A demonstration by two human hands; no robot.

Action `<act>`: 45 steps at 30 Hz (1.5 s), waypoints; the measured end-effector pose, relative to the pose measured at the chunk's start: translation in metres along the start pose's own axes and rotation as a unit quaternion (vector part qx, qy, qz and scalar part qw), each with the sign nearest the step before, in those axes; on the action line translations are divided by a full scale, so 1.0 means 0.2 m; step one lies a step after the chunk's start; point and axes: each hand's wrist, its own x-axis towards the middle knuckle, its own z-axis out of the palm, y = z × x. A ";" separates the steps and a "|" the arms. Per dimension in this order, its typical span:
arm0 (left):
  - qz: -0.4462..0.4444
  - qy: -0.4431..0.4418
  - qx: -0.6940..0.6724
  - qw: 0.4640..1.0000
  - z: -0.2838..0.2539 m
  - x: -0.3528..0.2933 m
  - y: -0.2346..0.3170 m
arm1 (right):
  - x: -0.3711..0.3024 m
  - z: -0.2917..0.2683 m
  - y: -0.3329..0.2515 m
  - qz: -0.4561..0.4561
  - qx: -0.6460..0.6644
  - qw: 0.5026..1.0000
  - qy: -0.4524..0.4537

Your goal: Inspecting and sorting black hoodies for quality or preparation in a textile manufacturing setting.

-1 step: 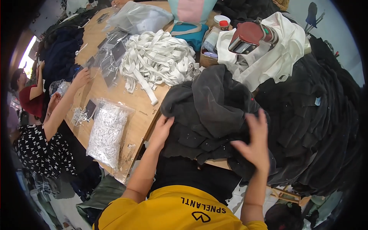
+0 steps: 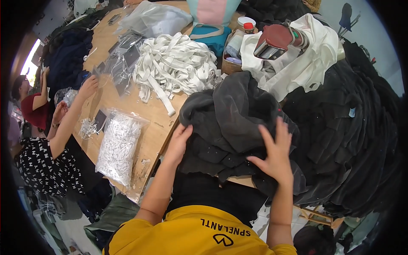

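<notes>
A dark charcoal garment [image 2: 238, 114] of soft fabric lies bunched in front of me at the table's near edge, with pale specks of lint on its lower folds. My left hand [image 2: 180, 138] is at its left edge, thumb and fingers closed on the cloth. Over the right part of the garment, my right hand [image 2: 275, 155] is open, fingers and thumb spread wide and slightly blurred; whether it touches the cloth I cannot tell. A small red spot shows on the fabric just beyond its fingertips.
Left on the wooden table [image 2: 163, 123] lie a clear bag of white pieces [image 2: 119, 148] and a heap of white elastic strips [image 2: 176, 63]. A red-brown device [image 2: 276, 40] rests on white cloth [image 2: 314, 55]. Dark garments [image 2: 352, 131] pile up at right. Another person's hand [image 2: 89, 87] works at left.
My right hand has shifted a little to the left over the garment, its fingers spreading. My left hand has barely moved. The other person's hand at left has moved slightly.
</notes>
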 end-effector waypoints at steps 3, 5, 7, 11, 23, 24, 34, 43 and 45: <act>-0.005 0.034 -0.104 0.994 -0.01 -0.01 0.17 | 0.18 0.06 -0.01 0.020 0.098 0.988 0.117; 0.019 -0.012 -0.131 0.991 0.00 -0.06 0.29 | 0.18 0.01 0.06 0.162 0.378 0.890 0.195; 0.068 -0.092 -0.082 0.990 0.02 -0.11 0.36 | 0.14 -0.04 0.14 0.132 0.432 0.850 0.270; 0.118 -0.093 0.002 0.989 0.02 -0.06 0.40 | 0.10 -0.07 0.29 0.182 0.520 0.752 0.361; -0.254 -0.172 -0.171 0.936 0.11 0.02 -0.27 | 0.04 0.14 0.67 0.291 0.779 0.414 0.370; -0.298 -0.186 -0.138 0.926 0.15 0.03 -0.28 | 0.04 0.14 0.66 0.285 0.783 0.416 0.365; -0.132 -0.136 -0.240 0.952 0.47 0.27 -0.04 | -0.29 -0.08 0.45 0.201 0.742 0.401 0.498; 0.345 -0.113 -0.225 0.904 0.53 0.18 0.37 | -0.45 -0.30 0.45 0.156 0.721 0.467 0.487; 0.494 -0.220 0.012 0.841 0.40 0.18 0.46 | -0.41 -0.26 0.43 0.161 0.740 0.486 0.436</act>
